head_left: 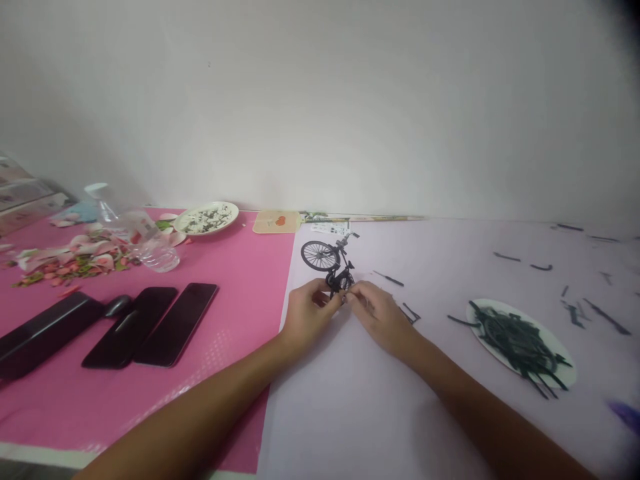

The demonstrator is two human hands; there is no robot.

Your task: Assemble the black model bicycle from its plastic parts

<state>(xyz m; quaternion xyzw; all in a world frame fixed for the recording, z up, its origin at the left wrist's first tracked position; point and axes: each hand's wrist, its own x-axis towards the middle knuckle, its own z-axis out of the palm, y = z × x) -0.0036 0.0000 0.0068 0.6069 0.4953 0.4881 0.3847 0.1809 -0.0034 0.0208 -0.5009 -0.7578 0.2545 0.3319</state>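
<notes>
A small black model bicycle (341, 268) stands tilted in the middle of the pale sheet, its spoked wheel (320, 255) turned toward the wall. My left hand (313, 310) is closed around the near end of the model. With thumb and fingertips pinched together, my right hand (377, 310) touches the same end from the other side. Whatever tiny part lies between the right fingertips is too small to make out. A thin dark screwdriver-like tool (389, 278) lies just beyond the right hand, and a small black frame piece (411, 313) rests beside it.
At right, an oval white plate (567, 373) holds a heap of dark strips, with loose black parts (573, 313) around it. On the pink cover are two phones (177, 323), a black case (47, 330), a plastic bottle (143, 233), petals (80, 260) and a plate (233, 215).
</notes>
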